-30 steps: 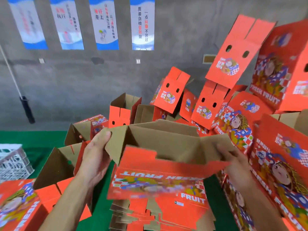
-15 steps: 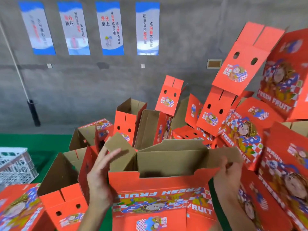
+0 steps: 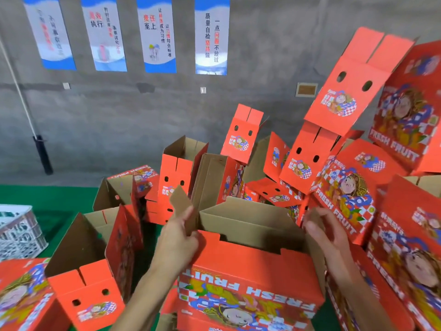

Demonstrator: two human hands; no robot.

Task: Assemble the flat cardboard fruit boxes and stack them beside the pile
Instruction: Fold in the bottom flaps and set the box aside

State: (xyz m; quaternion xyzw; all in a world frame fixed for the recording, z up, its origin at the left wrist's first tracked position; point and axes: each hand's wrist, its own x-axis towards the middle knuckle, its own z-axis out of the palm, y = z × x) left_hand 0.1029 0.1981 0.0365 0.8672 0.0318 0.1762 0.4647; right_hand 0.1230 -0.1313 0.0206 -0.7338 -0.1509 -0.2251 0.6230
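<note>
Four banners (image 3: 155, 34) hang across the upper left of the frame. One white crate (image 3: 20, 231) sits at the left edge. Two hands show: the left hand (image 3: 177, 237) and the right hand (image 3: 330, 235). The red fruit boxes (image 3: 343, 187) overlap too much to count exactly; over a dozen show.
</note>
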